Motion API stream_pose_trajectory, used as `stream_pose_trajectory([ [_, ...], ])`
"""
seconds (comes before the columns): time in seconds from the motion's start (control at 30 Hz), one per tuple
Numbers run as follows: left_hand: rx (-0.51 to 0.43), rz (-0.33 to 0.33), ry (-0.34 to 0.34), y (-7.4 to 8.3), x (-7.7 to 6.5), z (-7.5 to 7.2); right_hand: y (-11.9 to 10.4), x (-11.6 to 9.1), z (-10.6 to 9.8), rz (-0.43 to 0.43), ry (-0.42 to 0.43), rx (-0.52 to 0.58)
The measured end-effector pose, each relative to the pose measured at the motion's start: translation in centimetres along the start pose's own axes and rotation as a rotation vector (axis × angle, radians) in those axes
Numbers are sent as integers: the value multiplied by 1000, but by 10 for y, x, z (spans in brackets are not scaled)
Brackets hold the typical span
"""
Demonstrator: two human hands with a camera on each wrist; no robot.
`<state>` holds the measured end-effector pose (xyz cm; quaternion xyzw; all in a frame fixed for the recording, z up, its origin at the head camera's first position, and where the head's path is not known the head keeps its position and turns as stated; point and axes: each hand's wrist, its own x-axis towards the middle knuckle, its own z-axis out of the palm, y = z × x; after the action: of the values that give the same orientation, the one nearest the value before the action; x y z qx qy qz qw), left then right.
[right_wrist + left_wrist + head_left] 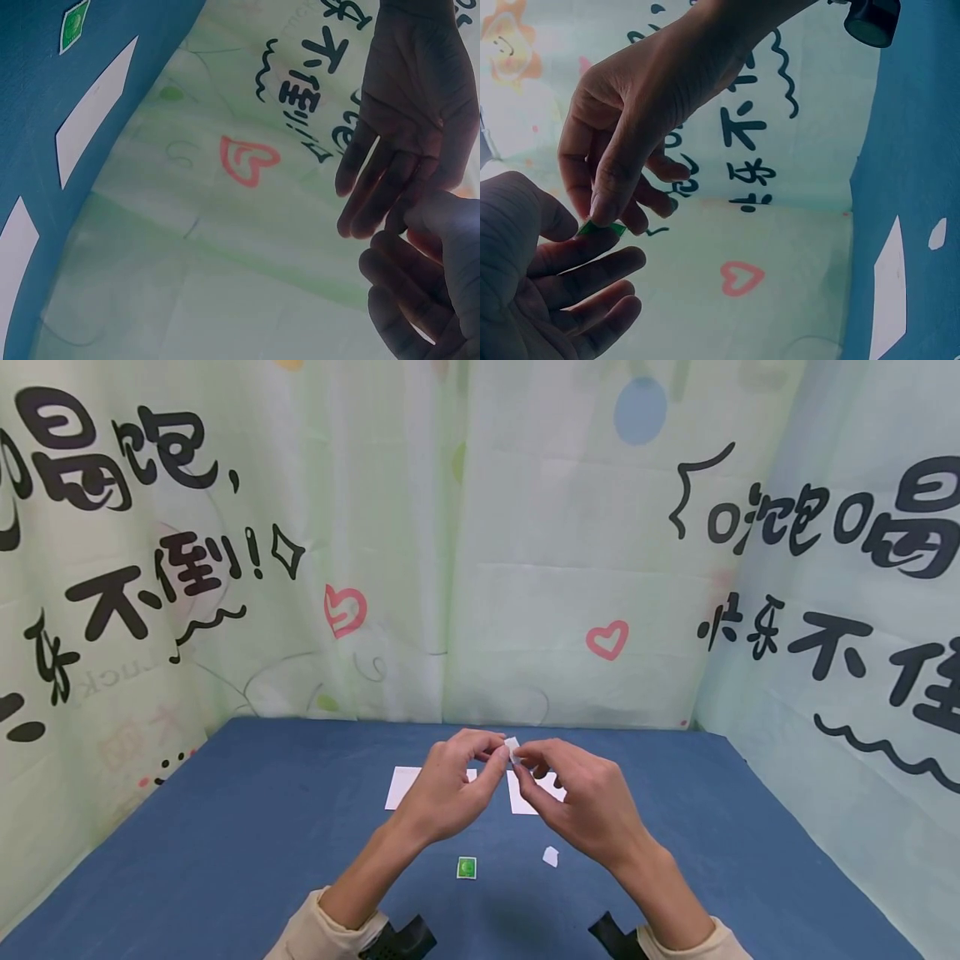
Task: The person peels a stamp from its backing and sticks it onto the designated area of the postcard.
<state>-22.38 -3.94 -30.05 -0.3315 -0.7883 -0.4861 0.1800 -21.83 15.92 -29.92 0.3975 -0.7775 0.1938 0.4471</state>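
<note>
In the head view both hands meet over the far part of the table around a small square sticker, its white back (513, 747) towards me. Its green face (604, 228) shows in the left wrist view. The left hand (459, 789) pinches one edge between thumb and index finger. From the other side the right hand (583, 795) holds it at the thumb and index fingertips, its other fingers loosely bent. A similar green sticker with a white border (467, 867) lies face up on the table below the hands. In the right wrist view fingers mostly hide the held piece.
Two white paper cards, a left one (403, 783) and a right one (522, 799), lie behind the hands, partly covered by them. A small white paper scrap (551, 857) lies nearer me. Printed curtains (525, 568) enclose the blue table (262, 827).
</note>
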Motion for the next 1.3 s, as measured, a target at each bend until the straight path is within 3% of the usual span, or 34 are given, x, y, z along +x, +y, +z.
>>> stream_pose_trajectory([
  [1.3, 25, -19, -48, -10, 3, 0, 13, -3, -1, 28, 0, -10],
])
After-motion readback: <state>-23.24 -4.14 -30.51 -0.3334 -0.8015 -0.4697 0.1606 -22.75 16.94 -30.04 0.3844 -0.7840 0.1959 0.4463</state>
